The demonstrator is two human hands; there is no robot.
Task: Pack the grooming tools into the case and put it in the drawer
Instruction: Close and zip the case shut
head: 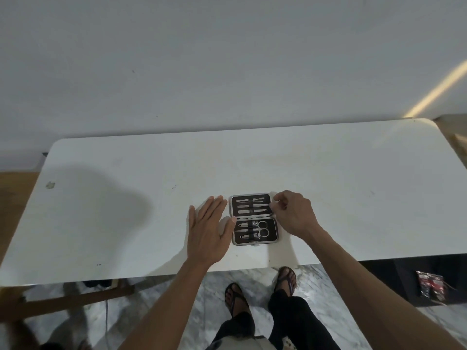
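Head view: open case point(253, 219) on table point(341, 188), flat left hand point(208, 229) at nine o'clock, right hand point(293, 215) with fingers curled at its three o'clock rim, grip unclear.

No readable text anywhere.

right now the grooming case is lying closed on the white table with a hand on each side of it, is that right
Not quite: the grooming case lies open, not closed, both halves flat with tools strapped inside, as the head view shows. The rest holds: it is on the white table, with the left hand and the right hand either side.
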